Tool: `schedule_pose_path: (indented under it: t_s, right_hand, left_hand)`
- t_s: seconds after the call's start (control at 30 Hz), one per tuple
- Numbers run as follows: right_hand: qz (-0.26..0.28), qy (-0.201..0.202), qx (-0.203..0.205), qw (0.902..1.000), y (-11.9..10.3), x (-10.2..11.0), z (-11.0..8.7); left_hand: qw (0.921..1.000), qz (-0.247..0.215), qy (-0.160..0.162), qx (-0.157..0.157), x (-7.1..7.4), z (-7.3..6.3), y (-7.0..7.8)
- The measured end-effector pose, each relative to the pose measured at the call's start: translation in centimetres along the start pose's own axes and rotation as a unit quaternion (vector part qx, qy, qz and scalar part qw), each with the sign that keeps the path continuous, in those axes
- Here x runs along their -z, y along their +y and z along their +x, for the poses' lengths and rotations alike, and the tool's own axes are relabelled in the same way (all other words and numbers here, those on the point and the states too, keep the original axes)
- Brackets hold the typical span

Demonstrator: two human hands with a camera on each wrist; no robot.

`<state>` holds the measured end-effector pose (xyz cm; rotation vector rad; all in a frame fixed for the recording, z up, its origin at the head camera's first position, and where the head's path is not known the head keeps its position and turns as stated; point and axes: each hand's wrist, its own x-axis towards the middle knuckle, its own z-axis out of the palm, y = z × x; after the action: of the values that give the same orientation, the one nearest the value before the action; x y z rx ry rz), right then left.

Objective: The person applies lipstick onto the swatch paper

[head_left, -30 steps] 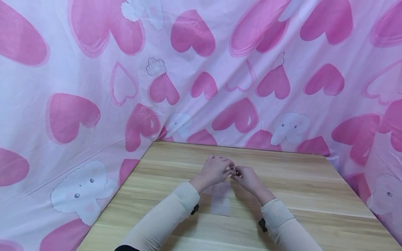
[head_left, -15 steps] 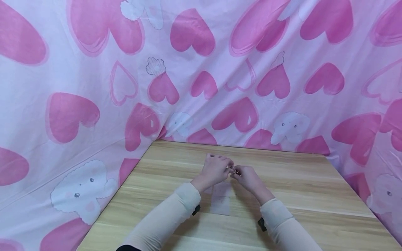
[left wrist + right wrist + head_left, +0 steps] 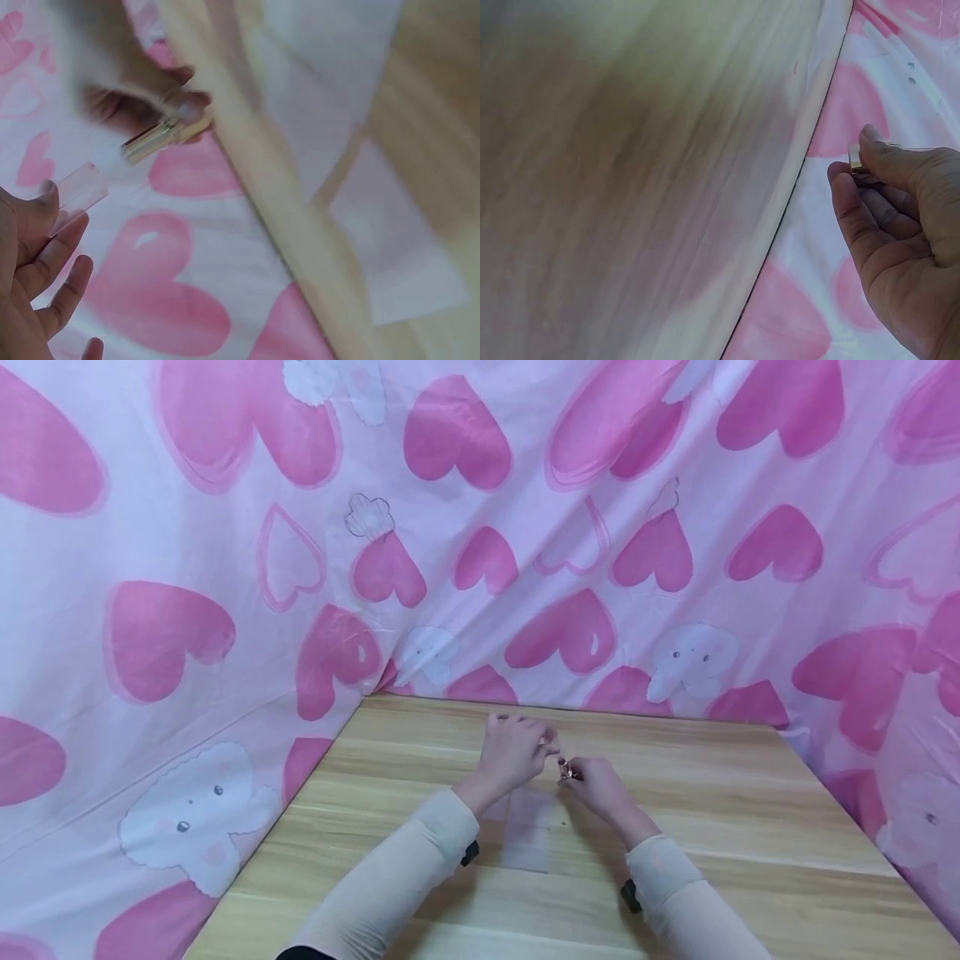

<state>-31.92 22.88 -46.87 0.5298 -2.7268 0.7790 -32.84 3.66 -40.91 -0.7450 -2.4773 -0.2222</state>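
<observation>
Thumb and fingers of my left hand (image 3: 513,753) pinch a small clear cap (image 3: 81,189), best seen in the left wrist view. Opposite it, my right hand (image 3: 602,787) pinches a shiny gold lipstick tube (image 3: 154,141) by one end. In the head view the lipstick tube has a dark reddish tip pointing toward the left hand. Cap and tube are apart, with a short gap between them. Both hands are held above the wooden table (image 3: 712,802). The right wrist view shows only a gold edge of the tube between thumb and fingertips.
Pale, see-through sheets (image 3: 527,835) lie on the table below the hands. A tiny dark speck (image 3: 564,823) sits just right of them. Pink heart-patterned cloth (image 3: 480,560) hangs around the table's back and sides.
Earlier the hands met around one small object. Now they have drawn apart: the left hand has moved slightly up and away with the clear cap, and the lipstick tube stays in the right.
</observation>
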Motion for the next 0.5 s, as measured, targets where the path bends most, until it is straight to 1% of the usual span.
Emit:
schedule_pose_path:
  t_s: [0.1, 0.2, 0.33, 0.5]
  right_hand:
    - [-0.007, 0.005, -0.005, 0.9999, 0.4, -0.2, 0.0]
    - [-0.003, 0.003, -0.009, 0.9999, 0.6, -0.1, -0.1]
    - [-0.002, -0.007, -0.030, 0.9995, 0.6, -0.1, -0.2]
    - [-0.005, 0.001, -0.046, 0.9989, 0.7, 0.0, -0.5]
  left_hand:
    - [0.9999, -0.008, -0.010, 0.007, 0.3, 0.2, -0.4]
    - [0.9992, -0.008, -0.035, 0.015, -0.1, 0.4, -0.6]
    - [0.9964, -0.010, -0.080, 0.028, -1.5, 0.5, -0.9]
    - [0.9912, 0.001, -0.126, 0.039, -3.8, 1.1, -1.3]
